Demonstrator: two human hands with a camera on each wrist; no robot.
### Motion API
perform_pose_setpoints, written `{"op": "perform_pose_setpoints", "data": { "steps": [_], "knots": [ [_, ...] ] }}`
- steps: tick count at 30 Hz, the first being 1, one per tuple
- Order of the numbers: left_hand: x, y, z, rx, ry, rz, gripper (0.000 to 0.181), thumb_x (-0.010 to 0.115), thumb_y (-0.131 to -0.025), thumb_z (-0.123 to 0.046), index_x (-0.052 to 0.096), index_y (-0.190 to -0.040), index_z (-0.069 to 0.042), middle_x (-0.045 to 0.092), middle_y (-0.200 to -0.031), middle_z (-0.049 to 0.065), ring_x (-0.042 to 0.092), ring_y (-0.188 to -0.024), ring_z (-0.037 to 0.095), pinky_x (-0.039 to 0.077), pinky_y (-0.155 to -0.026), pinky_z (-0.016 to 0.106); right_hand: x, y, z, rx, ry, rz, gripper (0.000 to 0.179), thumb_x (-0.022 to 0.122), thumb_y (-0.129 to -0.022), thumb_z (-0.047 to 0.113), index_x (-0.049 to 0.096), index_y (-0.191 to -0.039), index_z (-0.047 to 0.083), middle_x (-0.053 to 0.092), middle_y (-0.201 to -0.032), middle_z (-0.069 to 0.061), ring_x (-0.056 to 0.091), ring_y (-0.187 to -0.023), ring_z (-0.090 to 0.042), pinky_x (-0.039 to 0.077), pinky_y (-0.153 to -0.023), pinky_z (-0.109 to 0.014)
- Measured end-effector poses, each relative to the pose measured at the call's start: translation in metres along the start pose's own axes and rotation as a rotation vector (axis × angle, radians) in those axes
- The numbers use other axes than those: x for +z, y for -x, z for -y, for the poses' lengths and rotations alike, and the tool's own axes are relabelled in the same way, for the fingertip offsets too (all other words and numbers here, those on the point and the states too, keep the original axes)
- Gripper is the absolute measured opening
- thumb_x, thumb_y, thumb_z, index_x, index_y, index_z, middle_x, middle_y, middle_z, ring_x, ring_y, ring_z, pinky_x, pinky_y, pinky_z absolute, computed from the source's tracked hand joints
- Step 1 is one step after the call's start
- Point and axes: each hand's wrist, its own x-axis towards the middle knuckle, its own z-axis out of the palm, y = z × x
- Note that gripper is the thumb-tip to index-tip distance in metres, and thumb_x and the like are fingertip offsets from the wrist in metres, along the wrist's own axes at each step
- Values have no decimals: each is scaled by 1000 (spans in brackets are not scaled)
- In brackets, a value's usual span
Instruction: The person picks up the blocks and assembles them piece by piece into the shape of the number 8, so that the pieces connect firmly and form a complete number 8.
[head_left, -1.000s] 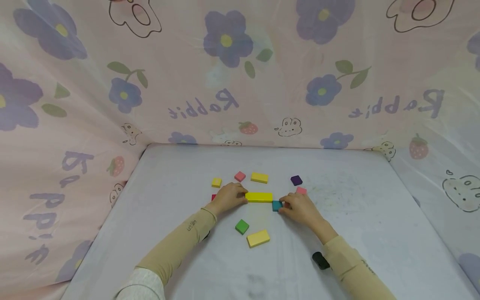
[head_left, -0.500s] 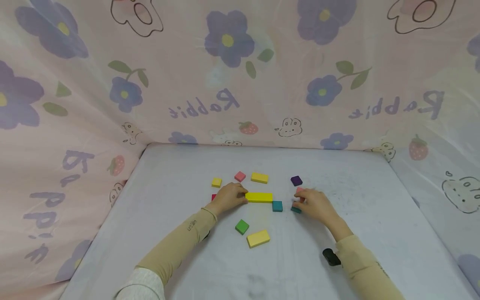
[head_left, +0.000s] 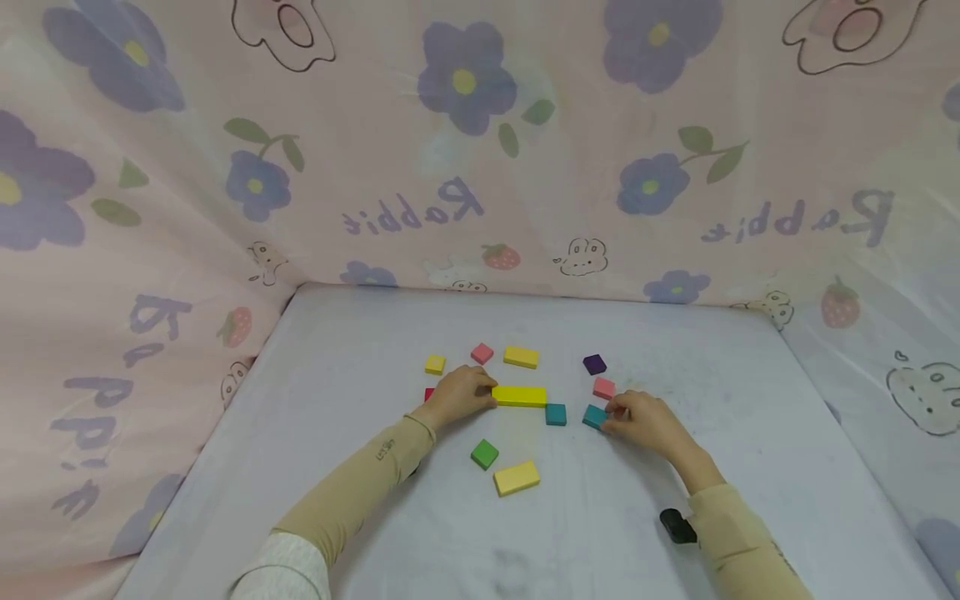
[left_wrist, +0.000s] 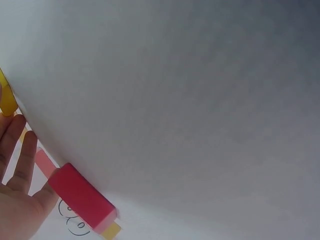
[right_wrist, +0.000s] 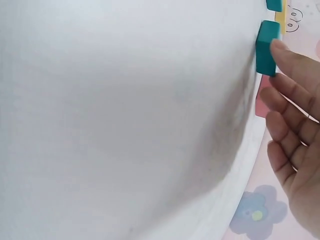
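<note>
My left hand (head_left: 460, 395) pinches the left end of a long yellow block (head_left: 520, 396) lying on the table. In the left wrist view, its fingers (left_wrist: 26, 157) reach toward that yellow block (left_wrist: 7, 97), and a red block (left_wrist: 80, 195) lies beside the hand. My right hand (head_left: 647, 420) holds a teal block (head_left: 596, 417) by its right side. The right wrist view has the thumb on this teal block (right_wrist: 267, 48) and the index fingertip at its lower end. A second teal block (head_left: 556, 414) sits at the yellow block's right end.
Behind the hands lie a small yellow block (head_left: 435, 364), a pink block (head_left: 482, 353), a yellow block (head_left: 521, 357) and a purple block (head_left: 595, 364). Another pink block (head_left: 603, 388) is near my right hand. In front are a green block (head_left: 484, 454) and a yellow block (head_left: 517, 478).
My right hand has moved right, away from the teal block by the long yellow one, to the other teal block and holds that. The left hand has stayed in place.
</note>
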Motion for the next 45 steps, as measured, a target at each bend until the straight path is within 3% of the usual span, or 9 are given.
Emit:
{"op": "perform_pose_setpoints", "data": {
  "steps": [9, 15, 25, 35, 45],
  "knots": [
    [-3, 0, -1, 7, -2, -15, 34, 70, -83, -27, 68, -111, -9, 69, -103, 2, 61, -93, 16, 49, -85, 29, 3, -5, 3, 8, 40, -27, 22, 70, -82, 21, 68, -98, 6, 64, -87, -3, 53, -74, -13, 46, -67, -30],
    [-4, 0, -2, 4, -1, -4, 34, 69, -83, -27, 68, -112, -9, 68, -104, 2, 60, -94, 16, 48, -87, 30, 6, -11, 7, -36, 106, -61, 23, 70, -82, 18, 68, -100, 4, 66, -88, -5, 55, -74, -15, 47, -68, -33],
    [-5, 1, -3, -10, -3, 11, 34, 68, -84, -27, 68, -113, -10, 68, -105, 2, 60, -94, 16, 48, -86, 30, 12, -27, 14, -59, 199, -93, 23, 69, -83, 16, 67, -102, 4, 66, -94, -9, 63, -86, -27, 49, -79, -46],
    [-5, 3, -5, -18, 19, 12, 34, 70, -83, -25, 68, -112, -8, 68, -103, 3, 58, -89, 15, 48, -83, 28, 16, -50, 30, -16, 238, -33, 25, 68, -84, 17, 68, -105, 5, 62, -88, -4, 59, -77, -18, 47, -74, -40],
    [-3, 3, -6, -9, 1, 16, 35, 69, -84, -25, 67, -114, -8, 68, -106, 4, 58, -94, 17, 48, -88, 31, 17, -57, 37, -63, 244, -24, 25, 68, -84, 16, 68, -105, 4, 66, -93, -5, 64, -83, -20, 50, -79, -41]
  ]
}}
